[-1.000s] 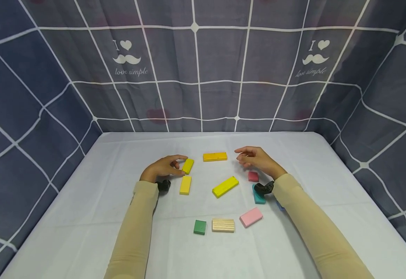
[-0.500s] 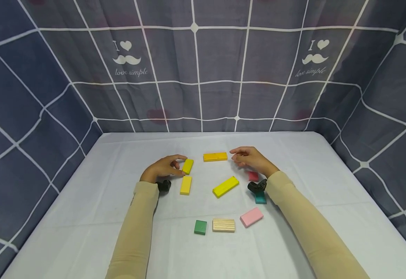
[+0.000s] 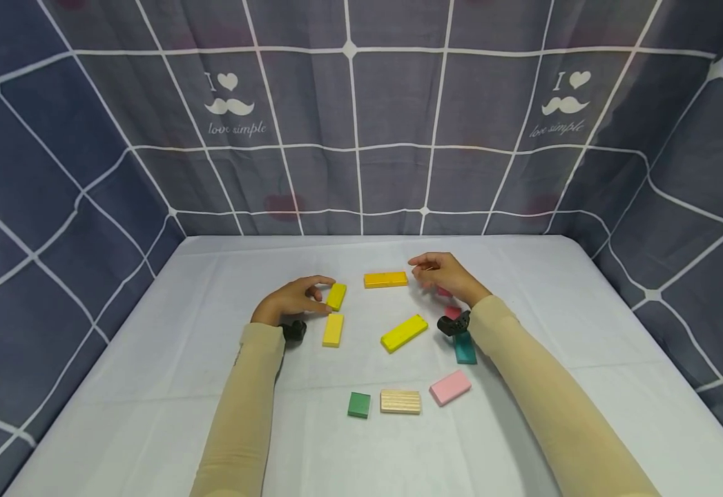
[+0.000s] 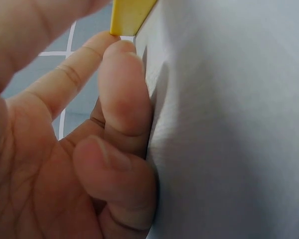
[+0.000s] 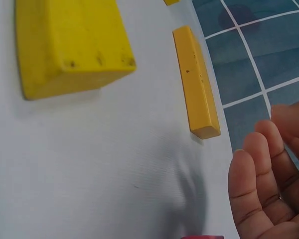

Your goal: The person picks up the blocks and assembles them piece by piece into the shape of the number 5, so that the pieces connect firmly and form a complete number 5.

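The left hand (image 3: 291, 300) is pinching a small yellow block (image 3: 336, 297) between thumb and index finger, toward the far edge of the worktop (image 3: 150, 386); the right hand (image 3: 451, 276) is hovering, fingers relaxed, beside an amber block (image 3: 385, 279) lying a little closer to that edge; a bright yellow bar (image 3: 404, 333) is slanting farther from it; a green block (image 3: 358, 404), a wooden block (image 3: 400, 401) and a pink block (image 3: 451, 388) are lying farthest from it

Grey-blue fabric (image 3: 305, 96) behind and at both sides, white gridlines (image 3: 349, 49), mustache prints (image 3: 229, 106); white-covered tabletop (image 3: 150, 359).
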A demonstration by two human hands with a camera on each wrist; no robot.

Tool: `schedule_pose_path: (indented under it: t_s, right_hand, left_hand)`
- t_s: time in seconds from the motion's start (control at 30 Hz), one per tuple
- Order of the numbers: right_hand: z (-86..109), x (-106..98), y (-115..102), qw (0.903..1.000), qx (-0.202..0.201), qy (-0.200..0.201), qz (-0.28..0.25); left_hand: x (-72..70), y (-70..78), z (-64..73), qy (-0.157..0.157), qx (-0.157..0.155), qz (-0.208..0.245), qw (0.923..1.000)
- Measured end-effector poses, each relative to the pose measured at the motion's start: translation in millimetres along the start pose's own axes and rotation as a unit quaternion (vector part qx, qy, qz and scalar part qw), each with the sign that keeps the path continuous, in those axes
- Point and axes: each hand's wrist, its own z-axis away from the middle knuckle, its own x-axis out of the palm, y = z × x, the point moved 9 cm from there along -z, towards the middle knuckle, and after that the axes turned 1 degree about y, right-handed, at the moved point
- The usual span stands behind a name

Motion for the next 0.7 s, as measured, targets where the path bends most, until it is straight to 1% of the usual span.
schedule_pose_path:
  t_s: [0.07,0.17,0.33,0.5,0.7]
  right_hand:
    - [-1.7,-1,-2,1.0000,0.004,0.000,0.008]
    - [-5.1,-1,-5,0.9998,-0.001,-0.003,0.018]
    - [-11.5,-1,-11,0.9985,-0.022,-0.013,0.048]
    - [-18.4,2,-13,0.9950,-0.039,-0.022,0.090]
    - [-24.2,3,-9,0.9923,-0.026,-0.032,0.117]
  left_hand:
    - [0.0,-0.7,-0.2,0.001,-0.002,-0.001,1.0000]
    - [0.3,-1.3,-0.5,0.002,-0.003,0.002,1.0000]
    - [0.2,-2.1,-1.0,0.002,-0.005,0.013,0.9999]
    - [-0.8,-2.8,-1.1,0.001,-0.005,0.017,0.9998]
    - [0.2,-3.7,-2.3,-0.001,-0.006,0.017,0.9998]
